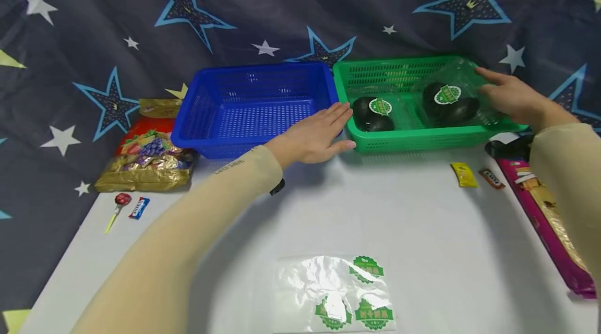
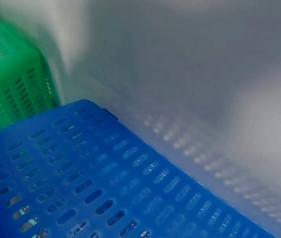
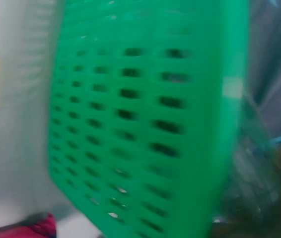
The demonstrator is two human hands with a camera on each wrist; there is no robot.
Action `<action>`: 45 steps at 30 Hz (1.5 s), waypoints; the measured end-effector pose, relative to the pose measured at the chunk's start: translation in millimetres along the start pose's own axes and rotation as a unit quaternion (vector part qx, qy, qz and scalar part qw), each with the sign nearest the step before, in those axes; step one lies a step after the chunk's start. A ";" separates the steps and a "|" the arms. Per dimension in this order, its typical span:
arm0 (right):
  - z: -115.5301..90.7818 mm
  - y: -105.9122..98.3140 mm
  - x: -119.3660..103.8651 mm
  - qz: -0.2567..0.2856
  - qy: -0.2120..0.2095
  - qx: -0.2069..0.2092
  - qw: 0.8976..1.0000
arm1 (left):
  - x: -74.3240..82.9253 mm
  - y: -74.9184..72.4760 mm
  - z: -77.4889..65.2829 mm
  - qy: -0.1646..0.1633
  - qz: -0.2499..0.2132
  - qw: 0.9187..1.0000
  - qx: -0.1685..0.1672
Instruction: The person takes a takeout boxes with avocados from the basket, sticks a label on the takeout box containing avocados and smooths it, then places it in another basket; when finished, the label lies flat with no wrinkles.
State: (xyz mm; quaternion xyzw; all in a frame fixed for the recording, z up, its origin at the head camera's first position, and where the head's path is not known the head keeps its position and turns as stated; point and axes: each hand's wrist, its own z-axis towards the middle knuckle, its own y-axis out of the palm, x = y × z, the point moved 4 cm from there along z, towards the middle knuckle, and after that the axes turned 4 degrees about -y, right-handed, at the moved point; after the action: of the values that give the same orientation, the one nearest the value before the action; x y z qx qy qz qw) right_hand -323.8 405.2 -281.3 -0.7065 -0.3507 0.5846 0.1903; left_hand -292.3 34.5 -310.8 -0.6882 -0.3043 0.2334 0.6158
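Observation:
My right hand (image 1: 509, 96) grips the right end of a clear plastic package (image 1: 451, 96) holding dark, glossy round items under a green and white sticker. That package sits tilted in the right part of the green basket (image 1: 422, 142). A second, similar package (image 1: 375, 112) lies in the basket's left part. With fingers straight, my left hand (image 1: 316, 133) is at the corner where the green basket meets the blue basket (image 1: 253, 147); whether it touches either rim is unclear. In the right wrist view the green basket wall (image 3: 125, 114) is blurred and hides most of the hand.
A clear sheet with green stickers (image 1: 300, 292) lies at the front. On the left are a candy bag (image 1: 150, 156), a lollipop (image 1: 122, 200) and a blue-wrapped candy (image 1: 139, 209). On the right lie a yellow packet (image 1: 464, 174), a brown-wrapped candy (image 1: 492, 178) and a magenta package (image 1: 540, 219).

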 end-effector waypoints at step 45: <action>12.1 36.8 -20.9 -0.281 0.039 0.009 0.959 | 0.7 0.1 0.3 -0.008 0.003 1.000 -0.003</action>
State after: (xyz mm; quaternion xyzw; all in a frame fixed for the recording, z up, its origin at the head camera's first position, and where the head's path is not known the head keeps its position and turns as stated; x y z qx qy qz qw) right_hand -326.9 363.4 -294.8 -0.5998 -0.5218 0.4831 0.3668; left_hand -292.0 35.3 -310.9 -0.6894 -0.3081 0.2393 0.6104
